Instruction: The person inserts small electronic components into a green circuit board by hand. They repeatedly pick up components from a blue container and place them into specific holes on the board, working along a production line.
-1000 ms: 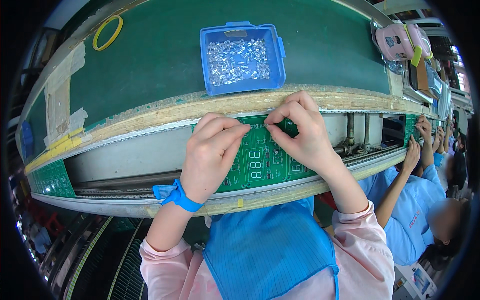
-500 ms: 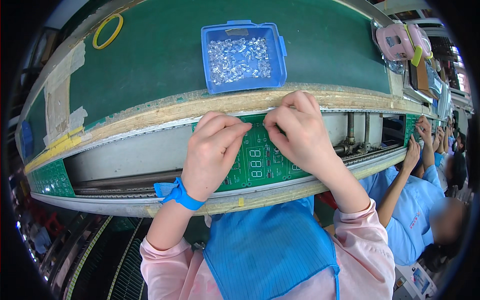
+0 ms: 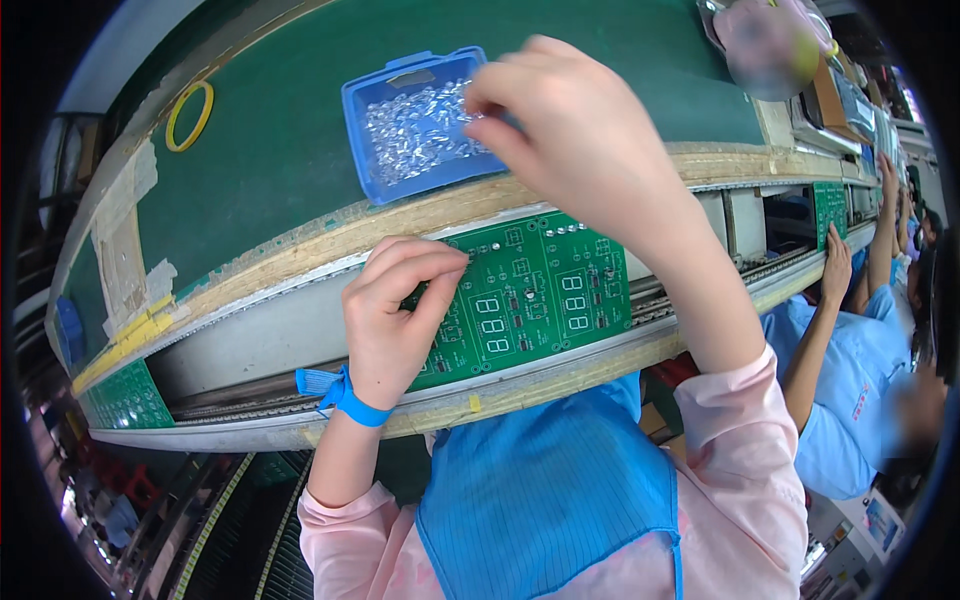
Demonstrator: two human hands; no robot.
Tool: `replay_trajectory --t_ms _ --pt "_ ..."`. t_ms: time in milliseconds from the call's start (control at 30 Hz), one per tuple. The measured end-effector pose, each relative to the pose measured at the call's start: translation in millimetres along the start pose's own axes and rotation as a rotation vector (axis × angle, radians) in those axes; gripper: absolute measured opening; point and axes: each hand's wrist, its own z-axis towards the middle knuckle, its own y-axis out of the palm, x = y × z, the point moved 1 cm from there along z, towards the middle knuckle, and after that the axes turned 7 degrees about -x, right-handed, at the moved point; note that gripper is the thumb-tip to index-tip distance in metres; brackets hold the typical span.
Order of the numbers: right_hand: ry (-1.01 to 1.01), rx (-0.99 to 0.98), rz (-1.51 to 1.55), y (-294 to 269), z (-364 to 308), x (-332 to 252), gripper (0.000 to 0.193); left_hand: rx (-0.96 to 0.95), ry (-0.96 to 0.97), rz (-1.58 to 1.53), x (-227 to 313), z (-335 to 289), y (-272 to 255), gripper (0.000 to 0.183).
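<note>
A green circuit board (image 3: 545, 300) lies across the conveyor rails in front of me, printed with white digit outlines and carrying a few small fitted parts. Over its upper left area, my left hand (image 3: 395, 305) has thumb and forefinger pinched together; whatever is between the tips is too small to make out. A blue strap circles that wrist. Beyond the board, a blue plastic bin (image 3: 362, 135) holds many small clear parts (image 3: 420, 130). My right hand (image 3: 575, 120) hovers over the bin's right side, slightly blurred, thumb and curled fingers apart with nothing visible between them.
Wooden edging (image 3: 290, 240) separates the green bench top (image 3: 270, 130) from the conveyor. A yellow tape ring (image 3: 189, 116) lies at the far left. Another green board (image 3: 130, 395) sits on the rails at left. To the right, a co-worker in blue (image 3: 835, 375) reaches toward a further board (image 3: 829, 210).
My right hand has left the board and moved up to the bin, its fingers parting. The left hand stays pinched over the board. The whole view has shifted and tilted somewhat.
</note>
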Motion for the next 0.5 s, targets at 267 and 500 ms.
replay_trajectory --t_ms 267,500 --pt "-0.080 -0.123 -0.287 38 26 -14 0.005 -0.021 -0.040 -0.070 -2 2 2 0.015" --pt "-0.065 -0.092 -0.274 48 25 -18 0.005 0.016 -0.160 -0.157 0 2 9 0.016"
